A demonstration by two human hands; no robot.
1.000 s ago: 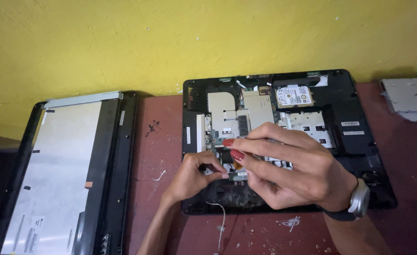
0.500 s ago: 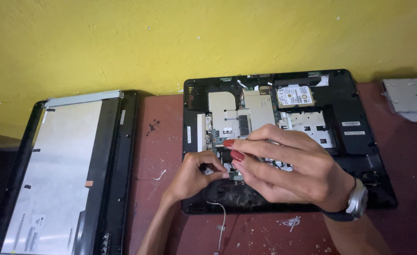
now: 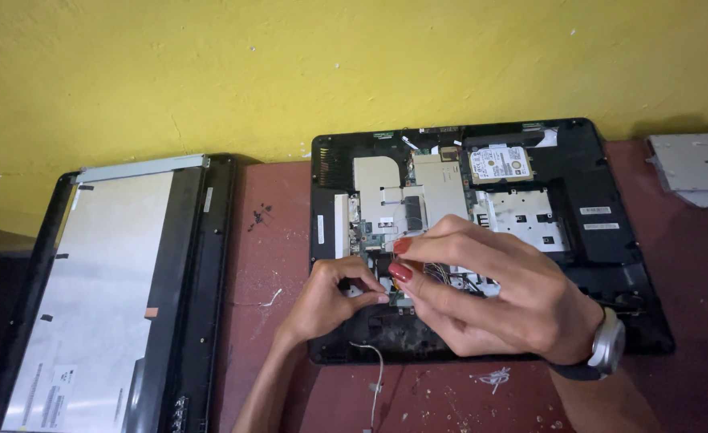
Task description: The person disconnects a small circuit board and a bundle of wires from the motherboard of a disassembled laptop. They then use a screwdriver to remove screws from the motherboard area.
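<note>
Left hand [image 3: 326, 301]: at about 7 o'clock of the opened laptop base, fingers curled together and pinched on a small part at the board's lower edge; what exactly is pinched is too small to tell.
Right hand [image 3: 498, 297]: reaches in from 4 o'clock, lying over the middle of the laptop base; fingers [image 3: 430, 248] with red nails are drawn together, tips meeting the left hand's tips over the same spot. Whether they clamp anything cannot be told.
Wristwatch [image 3: 608, 346]: silver case on a dark strap, on the right wrist at 4 o'clock.
Laptop base [image 3: 610, 265]: black shell, cover off, lying flat on the worktop right of centre, its far edge against the wall.
Circuit board [image 3: 406, 196]: silver shielding plates and green board in the shell's upper left half, just at 12 o'clock of the two hands.
Hard drive [image 3: 498, 163]: silver with a white label, at 1 o'clock in the shell, well apart from the hands.
Thin wires [image 3: 446, 277]: a small bundle just under the right fingers.
Screen panel [image 3: 97, 297]: grey back in a black frame, lying at 9 o'clock, apart from the base.
Optical drive [image 3: 695, 164]: grey flat unit at 2 o'clock by the wall.
Worktop [image 3: 269, 240]: dark red, scuffed, with loose white wire [image 3: 376, 373] at 6 o'clock.
Wall [image 3: 290, 64]: yellow, at 12 o'clock.
</note>
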